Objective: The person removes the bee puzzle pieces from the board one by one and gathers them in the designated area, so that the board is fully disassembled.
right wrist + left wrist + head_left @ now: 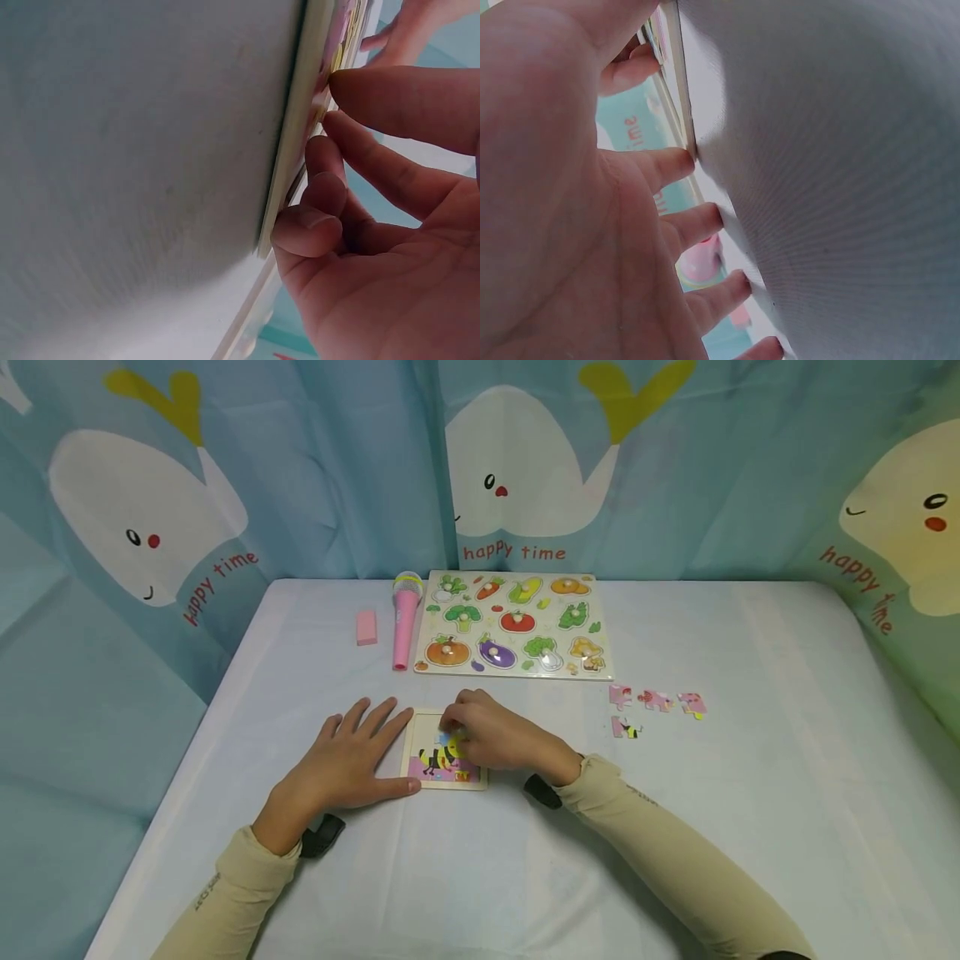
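Note:
A small square jigsaw puzzle (pixel 433 767) in a pale wooden tray (pixel 407 742) lies mid-table, showing part of a bee on pink; its upper area is bare wood. My left hand (pixel 352 756) lies with spread fingers along the tray's left side, thumb by the lower corner and index fingertip (pixel 681 161) at the upper one. Over the puzzle's right part, my right hand (pixel 495 732) has its thumb (pixel 352 82) and index finger pinching at a puzzle piece, mostly hidden by the fingers. The other right fingers curl by the tray's edge.
Several loose puzzle pieces (pixel 656 700) lie to the right. Behind the tray are a vegetable peg puzzle board (pixel 480 610), a pink toy microphone (pixel 405 627) and a pink block (pixel 366 627). A whale-print curtain (pixel 360 485) hangs along the table's back edge.

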`<state>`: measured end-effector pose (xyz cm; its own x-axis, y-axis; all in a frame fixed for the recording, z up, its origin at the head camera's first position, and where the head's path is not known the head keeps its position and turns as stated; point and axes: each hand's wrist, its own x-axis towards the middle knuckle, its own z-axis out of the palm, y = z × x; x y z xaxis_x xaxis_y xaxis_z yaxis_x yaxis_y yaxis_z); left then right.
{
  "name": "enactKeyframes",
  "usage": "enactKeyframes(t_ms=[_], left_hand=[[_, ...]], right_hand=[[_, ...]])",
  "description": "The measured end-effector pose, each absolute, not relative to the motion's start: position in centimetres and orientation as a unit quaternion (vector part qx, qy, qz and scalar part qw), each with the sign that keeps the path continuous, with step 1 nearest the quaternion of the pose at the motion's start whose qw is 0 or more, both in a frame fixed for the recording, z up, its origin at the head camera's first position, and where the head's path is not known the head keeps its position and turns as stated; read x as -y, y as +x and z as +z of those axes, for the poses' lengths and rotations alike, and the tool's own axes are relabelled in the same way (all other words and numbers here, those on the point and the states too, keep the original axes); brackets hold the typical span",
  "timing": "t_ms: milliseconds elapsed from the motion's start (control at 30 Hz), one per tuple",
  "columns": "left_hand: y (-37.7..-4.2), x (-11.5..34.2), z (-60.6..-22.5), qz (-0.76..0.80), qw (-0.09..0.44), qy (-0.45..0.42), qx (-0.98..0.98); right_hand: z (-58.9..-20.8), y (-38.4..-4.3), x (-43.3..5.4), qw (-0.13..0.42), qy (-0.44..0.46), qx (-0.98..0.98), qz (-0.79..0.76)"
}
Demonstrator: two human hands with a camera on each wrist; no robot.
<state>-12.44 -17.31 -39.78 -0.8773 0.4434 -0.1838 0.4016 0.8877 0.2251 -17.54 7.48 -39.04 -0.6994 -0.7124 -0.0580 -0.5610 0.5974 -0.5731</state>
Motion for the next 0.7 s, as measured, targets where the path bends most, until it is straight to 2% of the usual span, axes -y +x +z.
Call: enactKeyframes(t_ms=[467, 700], left_hand=[[-12.5, 17.0, -39.8, 0.094, 0.12, 0.213, -0.965], [-12.3, 15.5, -40.0, 0.107, 0.073, 0.185, -0.974]], right_hand=[[-39.3, -17.5, -7.4, 0.15, -0.353, -0.88, -0.279], [-39.1, -17.4, -7.5, 0.145, -0.364, -0.876, -0.28]])
